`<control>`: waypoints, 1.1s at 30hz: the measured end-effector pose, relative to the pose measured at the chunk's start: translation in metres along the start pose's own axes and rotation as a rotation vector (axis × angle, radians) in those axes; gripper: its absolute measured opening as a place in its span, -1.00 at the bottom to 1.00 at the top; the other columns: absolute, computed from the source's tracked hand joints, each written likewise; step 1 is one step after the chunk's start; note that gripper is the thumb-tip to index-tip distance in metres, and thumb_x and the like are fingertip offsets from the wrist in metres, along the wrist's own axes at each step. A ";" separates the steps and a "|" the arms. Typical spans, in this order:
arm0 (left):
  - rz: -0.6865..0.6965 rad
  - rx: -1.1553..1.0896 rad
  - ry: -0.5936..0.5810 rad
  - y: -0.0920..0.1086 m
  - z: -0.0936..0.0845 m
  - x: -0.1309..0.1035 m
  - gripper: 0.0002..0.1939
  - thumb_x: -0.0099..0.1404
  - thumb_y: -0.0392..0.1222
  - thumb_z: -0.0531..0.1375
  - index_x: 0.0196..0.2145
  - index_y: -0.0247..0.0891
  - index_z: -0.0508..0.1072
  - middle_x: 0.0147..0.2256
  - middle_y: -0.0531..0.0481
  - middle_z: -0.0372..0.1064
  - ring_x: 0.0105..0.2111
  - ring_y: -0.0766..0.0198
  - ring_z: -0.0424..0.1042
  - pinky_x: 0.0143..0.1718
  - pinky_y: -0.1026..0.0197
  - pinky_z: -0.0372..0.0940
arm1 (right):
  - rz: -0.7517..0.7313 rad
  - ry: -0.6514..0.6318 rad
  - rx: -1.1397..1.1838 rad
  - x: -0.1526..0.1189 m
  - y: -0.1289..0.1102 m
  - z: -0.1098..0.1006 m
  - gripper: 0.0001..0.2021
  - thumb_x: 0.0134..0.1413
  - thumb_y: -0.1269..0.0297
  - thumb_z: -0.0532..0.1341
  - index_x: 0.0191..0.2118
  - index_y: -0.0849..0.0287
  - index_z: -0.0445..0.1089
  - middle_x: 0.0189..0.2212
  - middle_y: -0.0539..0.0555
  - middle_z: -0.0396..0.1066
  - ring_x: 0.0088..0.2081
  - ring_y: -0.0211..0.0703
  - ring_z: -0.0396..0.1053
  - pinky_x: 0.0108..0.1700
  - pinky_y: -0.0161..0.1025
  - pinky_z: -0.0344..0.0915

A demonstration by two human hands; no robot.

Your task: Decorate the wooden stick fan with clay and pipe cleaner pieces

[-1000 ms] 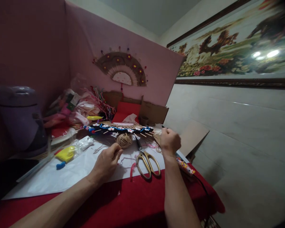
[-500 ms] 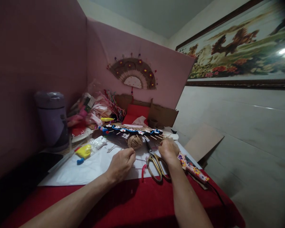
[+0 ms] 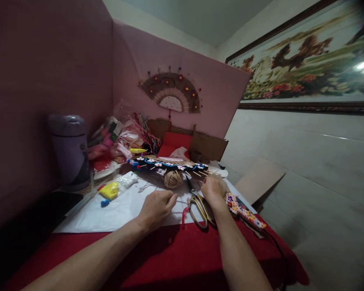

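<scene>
My left hand [image 3: 157,208] is closed above the white sheet [image 3: 118,214], just in front of a ball of brown twine [image 3: 173,179]. Whatever its fingers pinch is too small to make out. My right hand [image 3: 212,190] is closed as well, near the right end of a decorated fan [image 3: 170,165] with a black band, white flowers and thin sticks; its fingertips hide what they hold. Between the hands lie gold-handled scissors [image 3: 197,212], partly covered by my right wrist. A short red strip [image 3: 184,217] rests beside the scissors' handles.
A flower-patterned glue gun [image 3: 245,213] lies right of my right arm, its cord trailing over the red tablecloth [image 3: 157,258]. Yellow and blue clay packets [image 3: 109,190] and a purple tumbler [image 3: 69,153] are at left. Behind stand craft scraps [image 3: 130,135] and cardboard [image 3: 209,143].
My left hand has shifted slightly right, its thumb and fingertips reaching a little further out. My right hand has moved slightly left, still closed. The view has shifted a little.
</scene>
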State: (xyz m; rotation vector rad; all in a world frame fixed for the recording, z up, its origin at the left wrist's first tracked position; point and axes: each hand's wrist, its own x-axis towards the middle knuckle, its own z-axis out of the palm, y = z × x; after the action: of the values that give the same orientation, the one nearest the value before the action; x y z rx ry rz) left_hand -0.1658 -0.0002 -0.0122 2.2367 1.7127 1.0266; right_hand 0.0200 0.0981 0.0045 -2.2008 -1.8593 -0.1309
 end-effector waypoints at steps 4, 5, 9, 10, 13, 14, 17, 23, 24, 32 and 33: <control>-0.006 -0.014 0.008 -0.001 0.001 0.001 -0.61 0.28 -0.13 -0.03 -0.68 -0.25 0.22 -0.68 0.10 0.11 -0.62 0.37 0.04 -0.51 0.25 -0.12 | 0.014 0.019 0.038 -0.001 -0.002 -0.002 -0.75 0.05 0.31 0.09 -0.18 0.06 0.47 -0.20 0.16 0.49 -0.14 0.00 0.43 -0.20 -0.18 0.30; -0.002 -0.015 0.010 -0.002 0.001 0.001 -0.61 0.28 -0.13 -0.02 -0.68 -0.25 0.22 -0.69 0.10 0.11 -0.62 0.37 0.04 -0.51 0.25 -0.12 | 0.013 0.017 0.047 -0.001 -0.002 -0.002 -0.76 0.04 0.30 0.11 -0.20 0.05 0.48 -0.21 0.15 0.49 -0.14 -0.01 0.43 -0.20 -0.19 0.29; 0.003 -0.022 0.008 -0.003 0.002 0.001 -0.61 0.27 -0.13 -0.02 -0.68 -0.24 0.23 -0.69 0.11 0.10 -0.63 0.37 0.04 -0.51 0.25 -0.13 | -0.018 -0.015 0.080 -0.003 -0.004 -0.003 -0.81 -0.04 0.29 0.18 -0.30 0.01 0.52 -0.26 0.09 0.51 -0.17 -0.04 0.44 -0.24 -0.25 0.27; 0.003 -0.023 0.009 -0.003 0.002 0.001 -0.61 0.27 -0.13 -0.02 -0.68 -0.24 0.24 -0.69 0.10 0.11 -0.63 0.37 0.04 -0.51 0.25 -0.13 | -0.026 -0.024 0.087 -0.004 -0.004 -0.004 -0.82 -0.06 0.29 0.20 -0.32 0.00 0.53 -0.28 0.07 0.52 -0.20 -0.05 0.44 -0.27 -0.27 0.27; 0.001 -0.017 0.009 -0.003 0.002 0.001 -0.61 0.28 -0.12 -0.02 -0.67 -0.24 0.26 -0.68 0.09 0.14 -0.62 0.36 0.07 -0.51 0.25 -0.11 | -0.050 -0.031 0.100 -0.006 -0.005 -0.005 -0.84 -0.10 0.29 0.22 -0.35 -0.03 0.53 -0.32 0.03 0.53 -0.22 -0.08 0.45 -0.32 -0.30 0.25; -0.002 -0.014 0.008 -0.003 0.002 0.001 -0.61 0.27 -0.12 -0.02 -0.67 -0.24 0.27 -0.68 0.08 0.16 -0.62 0.36 0.08 -0.51 0.25 -0.11 | -0.060 -0.029 0.101 -0.007 -0.006 -0.005 -0.84 -0.11 0.29 0.22 -0.35 -0.03 0.53 -0.32 0.03 0.53 -0.22 -0.09 0.45 -0.32 -0.31 0.24; -0.005 0.005 0.002 -0.003 0.002 0.002 -0.61 0.28 -0.13 -0.02 -0.67 -0.24 0.29 -0.68 0.07 0.19 -0.62 0.35 0.11 -0.51 0.24 -0.11 | -0.090 -0.022 0.103 -0.008 -0.008 -0.006 -0.84 -0.11 0.28 0.23 -0.35 -0.02 0.53 -0.32 0.03 0.53 -0.22 -0.11 0.44 -0.34 -0.33 0.22; -0.027 0.044 -0.009 -0.001 0.000 0.000 -0.61 0.28 -0.11 -0.02 -0.64 -0.24 0.34 -0.66 0.05 0.26 -0.61 0.34 0.17 -0.51 0.25 -0.09 | -0.143 -0.014 0.091 -0.012 -0.010 -0.005 -0.81 -0.08 0.33 0.18 -0.34 0.00 0.53 -0.32 0.05 0.53 -0.23 -0.10 0.45 -0.34 -0.32 0.21; -0.031 0.048 -0.013 0.000 -0.001 0.000 -0.61 0.28 -0.11 -0.02 -0.64 -0.24 0.35 -0.65 0.05 0.27 -0.60 0.33 0.19 -0.50 0.25 -0.09 | -0.151 -0.010 0.086 -0.013 -0.010 -0.005 -0.82 -0.07 0.31 0.18 -0.34 0.00 0.53 -0.33 0.06 0.53 -0.23 -0.09 0.45 -0.35 -0.31 0.21; -0.121 0.073 -0.003 0.000 -0.004 0.001 -0.72 0.26 -0.24 -0.07 -0.50 -0.20 0.37 -0.56 0.01 0.36 -0.52 0.27 0.30 -0.48 0.24 -0.04 | -0.256 0.031 0.038 -0.031 -0.024 -0.004 -0.79 -0.01 0.32 0.14 -0.30 -0.01 0.52 -0.27 0.08 0.51 -0.21 -0.10 0.44 -0.31 -0.31 0.22; -0.124 0.075 -0.004 0.000 -0.004 0.001 -0.73 0.26 -0.25 -0.07 -0.48 -0.20 0.38 -0.55 0.01 0.37 -0.51 0.26 0.31 -0.47 0.24 -0.03 | -0.266 0.037 0.032 -0.033 -0.026 -0.004 -0.78 -0.01 0.33 0.13 -0.30 -0.02 0.52 -0.26 0.07 0.51 -0.21 -0.11 0.44 -0.31 -0.32 0.22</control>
State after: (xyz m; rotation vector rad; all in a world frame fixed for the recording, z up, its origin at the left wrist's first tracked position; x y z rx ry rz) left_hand -0.1680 -0.0004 -0.0089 2.1420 1.8917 0.9445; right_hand -0.0105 0.0697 0.0044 -1.9075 -2.1094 -0.1876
